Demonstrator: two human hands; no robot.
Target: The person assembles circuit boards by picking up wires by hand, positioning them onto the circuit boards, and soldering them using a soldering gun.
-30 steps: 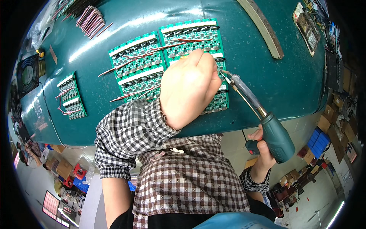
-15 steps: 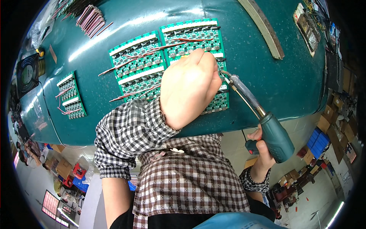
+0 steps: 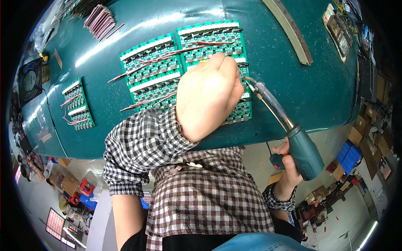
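My left hand (image 3: pixel 209 94) is curled closed over the right green circuit board panel (image 3: pixel 234 111). Its fingertips are turned down, and whatever they pinch is hidden under the hand. With my right hand (image 3: pixel 288 169) I grip a dark green soldering gun (image 3: pixel 305 152) by its handle. The gun's long metal barrel slants up and left, its bent tip just beside my left fingers at the panel's right edge. Another circuit board panel (image 3: pixel 138 69) lies directly to the left. Red and black wires (image 3: pixel 153 61) lie across both panels.
A smaller circuit board (image 3: pixel 78 106) with wires sits at left, near a black fan (image 3: pixel 30 79). Bundled wires (image 3: pixel 99 21) lie at the far left. A long bar (image 3: pixel 289 31) and a soiled metal tray (image 3: pixel 337 35) are at the far right of the green table (image 3: pixel 293 100).
The soldering gun has shifted very slightly, its handle a little lower and its tip a touch higher. My left hand and the panels look the same.
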